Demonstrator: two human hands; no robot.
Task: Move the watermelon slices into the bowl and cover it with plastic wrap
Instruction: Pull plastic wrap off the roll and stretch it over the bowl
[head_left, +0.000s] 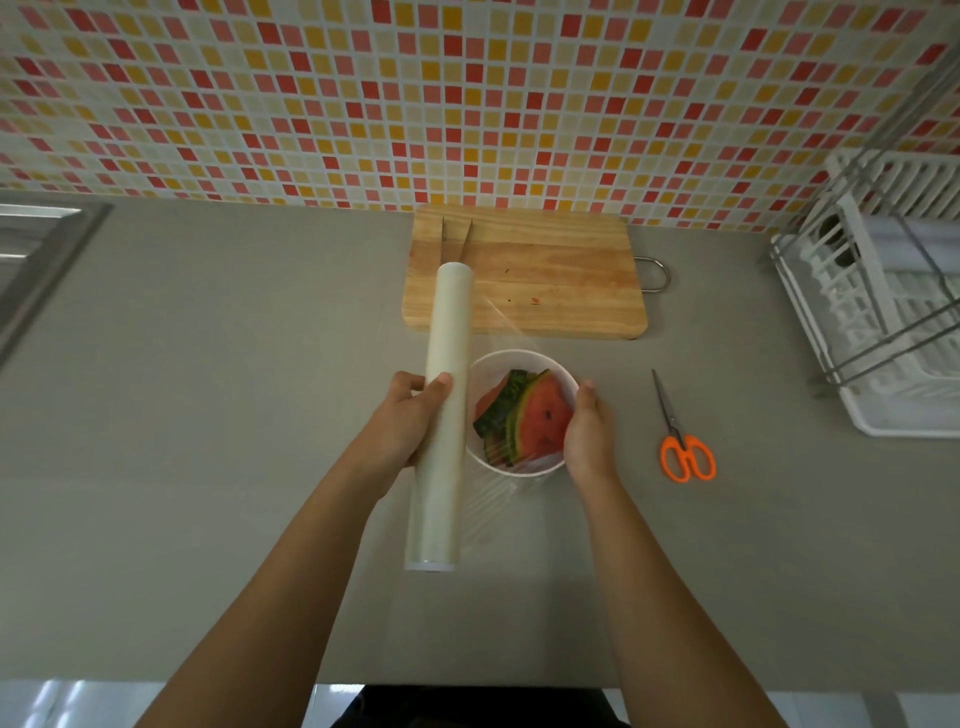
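A white bowl (519, 359) stands on the grey counter and holds several watermelon slices (524, 415). My left hand (410, 415) grips a long roll of plastic wrap (444, 415) just left of the bowl, with the roll pointing away from me. A clear sheet of wrap (498, 332) stretches from the roll across the bowl's top. My right hand (589, 431) rests against the bowl's right side and presses the film there, fingers fairly straight.
A wooden cutting board (545, 280) lies behind the bowl by the tiled wall. Orange-handled scissors (683, 441) lie to the right. A white dish rack (883, 312) stands at the far right, and a steel sink (36, 249) at the far left.
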